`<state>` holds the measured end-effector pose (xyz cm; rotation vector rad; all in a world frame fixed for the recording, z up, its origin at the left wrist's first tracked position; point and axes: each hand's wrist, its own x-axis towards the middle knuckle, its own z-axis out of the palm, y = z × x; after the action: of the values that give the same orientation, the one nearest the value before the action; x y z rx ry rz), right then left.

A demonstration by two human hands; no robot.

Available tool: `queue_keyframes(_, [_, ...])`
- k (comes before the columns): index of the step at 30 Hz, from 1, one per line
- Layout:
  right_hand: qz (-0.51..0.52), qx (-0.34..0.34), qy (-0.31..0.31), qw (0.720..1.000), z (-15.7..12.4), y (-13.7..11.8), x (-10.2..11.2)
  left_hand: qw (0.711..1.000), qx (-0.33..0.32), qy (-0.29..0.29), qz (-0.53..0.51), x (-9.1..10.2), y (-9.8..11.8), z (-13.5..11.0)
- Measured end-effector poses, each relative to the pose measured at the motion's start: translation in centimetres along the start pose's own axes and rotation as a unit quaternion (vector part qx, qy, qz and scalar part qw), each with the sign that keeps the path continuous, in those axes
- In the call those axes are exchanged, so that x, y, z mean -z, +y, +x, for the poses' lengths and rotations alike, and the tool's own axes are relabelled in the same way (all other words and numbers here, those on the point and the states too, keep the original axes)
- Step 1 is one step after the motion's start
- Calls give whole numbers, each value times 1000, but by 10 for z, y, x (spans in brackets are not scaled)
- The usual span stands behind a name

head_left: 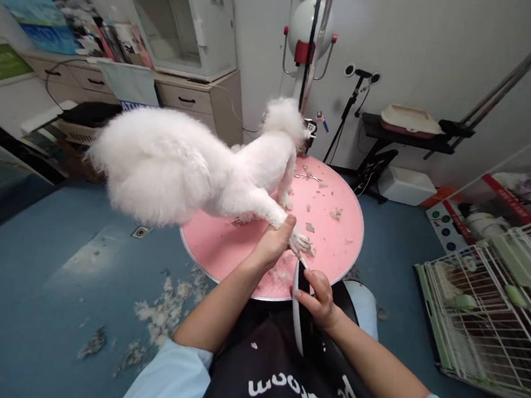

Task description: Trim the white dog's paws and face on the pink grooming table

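Observation:
A fluffy white dog (243,169) stands on a round pink grooming table (340,229), its head toward me on the left and its rear at the back. My left hand (275,244) is wrapped round one of its front legs, just above the paw (299,243). In my right hand (321,298) is a black and white hair clipper (301,306), its tip up against or very near that paw's toes. Cut fur lies on the tabletop, and a pair of scissors (308,176) rests near its far edge.
Fur clumps (163,309) litter the blue floor at left. A wire cage (503,312) stands at right. Behind the table are a grooming arm post (310,60), a drawer cabinet (187,102) and a white cabinet box (212,26). A shelf with a tray (410,120) is at back right.

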<state>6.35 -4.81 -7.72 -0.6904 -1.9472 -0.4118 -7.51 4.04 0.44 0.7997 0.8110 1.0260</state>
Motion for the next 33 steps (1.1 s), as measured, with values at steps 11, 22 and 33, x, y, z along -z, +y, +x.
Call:
queue_keyframes(11, [33,-8,1,999,10,1,-4,1000,-4,20,19,0,-5,2])
queue_keyframes(22, [388,-532,202,725,31,-35,14,999,7,48,-2,-4,-8,3])
queue_keyframes(33, [308,-513,213,772,33,-39,-3,996,-15,74,-43,-9,-10,6])
